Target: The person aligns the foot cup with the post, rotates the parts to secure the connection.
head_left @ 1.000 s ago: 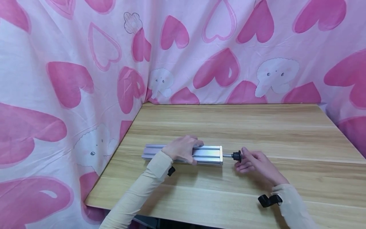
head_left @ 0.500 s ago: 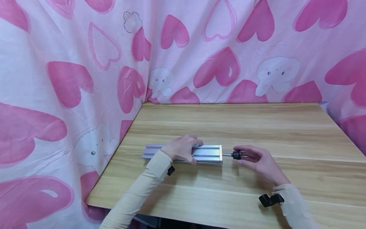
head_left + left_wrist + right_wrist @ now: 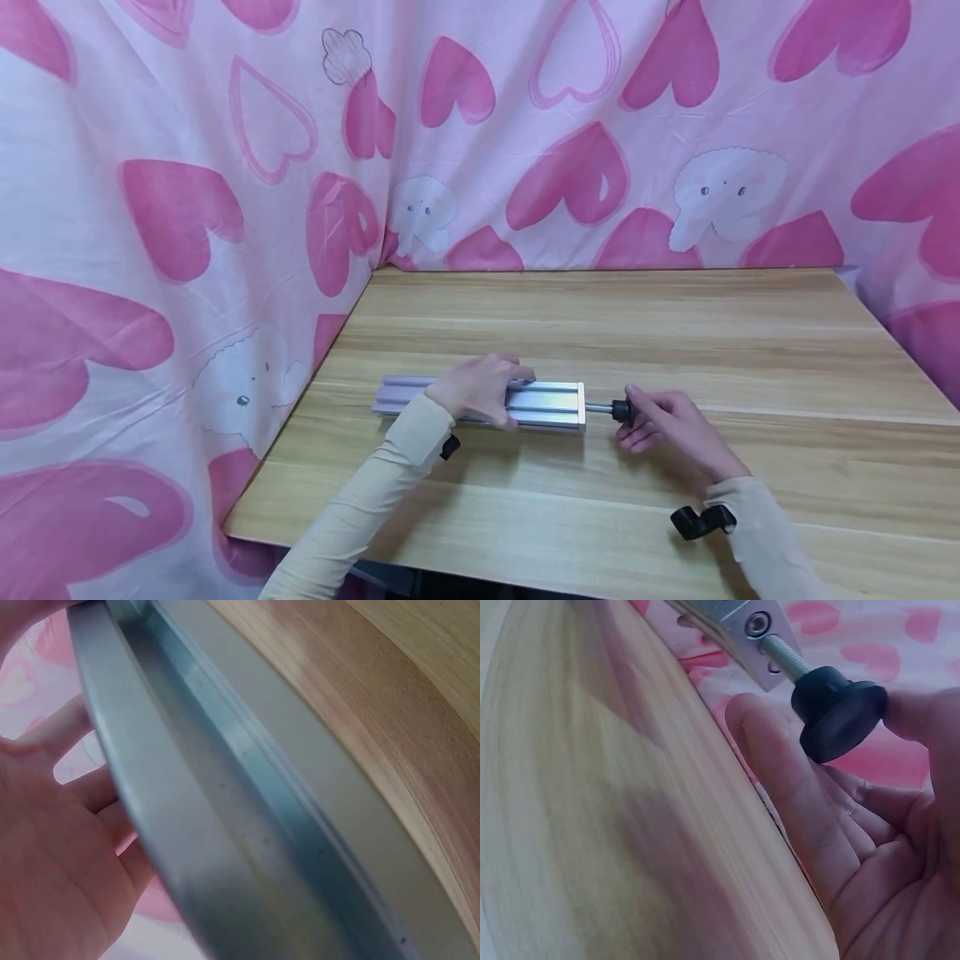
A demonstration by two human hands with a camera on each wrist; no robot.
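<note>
A silver aluminium profile (image 3: 553,403) with long grooves lies sideways over the wooden table. My left hand (image 3: 478,390) grips it from above near its middle, thumb on the near side and fingers over the far side. In the left wrist view one wide groove (image 3: 225,795) runs past the palm. From the end plate (image 3: 769,661) at the profile's right end sticks a threaded rod (image 3: 598,407), tipped by a black levelling foot (image 3: 841,716). My right hand (image 3: 684,429) holds that foot, the thumb at its rim and the curled fingers around the other side.
The wooden table (image 3: 600,317) extends behind and to the right of the hands. A pink and white curtain (image 3: 562,108) with hearts hangs along its back and left side. Black wrist mounts (image 3: 703,522) sit at the sleeves.
My right hand has turned around the foot and back: thumb on top, then fingers on top, now thumb on top again. The left hand and profile have stayed in place.
</note>
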